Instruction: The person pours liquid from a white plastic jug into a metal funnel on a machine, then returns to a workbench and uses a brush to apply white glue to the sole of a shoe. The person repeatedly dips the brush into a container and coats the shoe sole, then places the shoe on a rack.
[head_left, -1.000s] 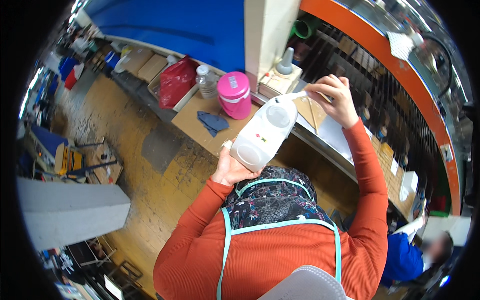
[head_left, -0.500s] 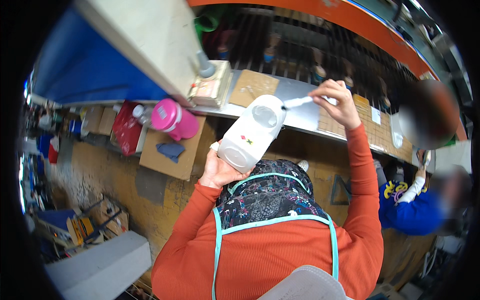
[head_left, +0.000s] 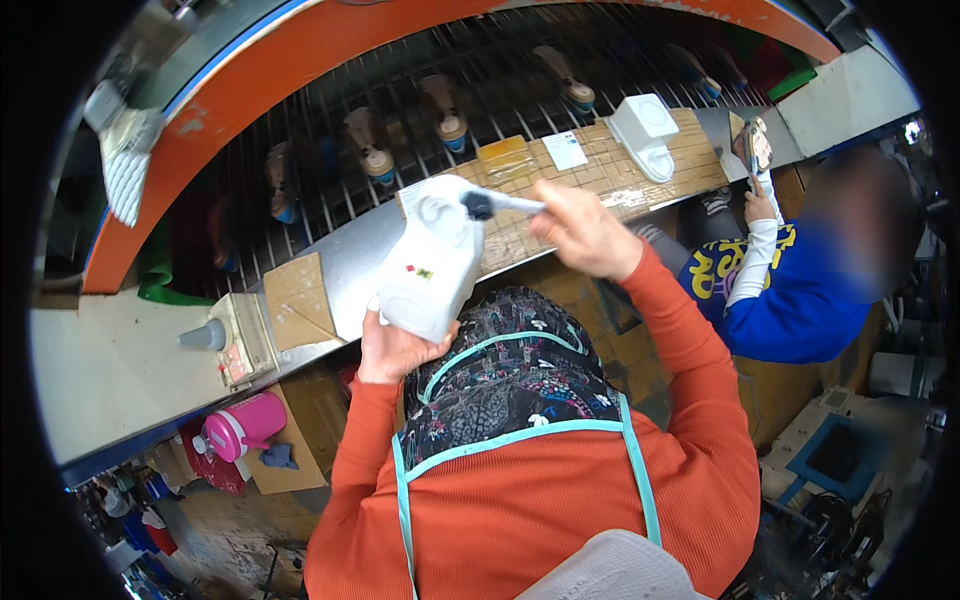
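Head view, one white sole (head_left: 430, 262), one brush (head_left: 497, 204)

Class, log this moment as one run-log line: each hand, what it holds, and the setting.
left hand: holds white shoe sole | right hand: holds brush, tip on sole | setting: metal workbench

Position: your one view sits on your head, above your orange sleeves and patterned apron.
Facing: it looks steeply down onto your left hand (head_left: 392, 350) and right hand (head_left: 583, 232).
Nearness: close; your fingers fill the centre, the white shoe sole (head_left: 430, 262) between them.
Beyond the fingers: the grated conveyor (head_left: 330, 150) curves with the fisheye.
Shared: nothing; no second view.
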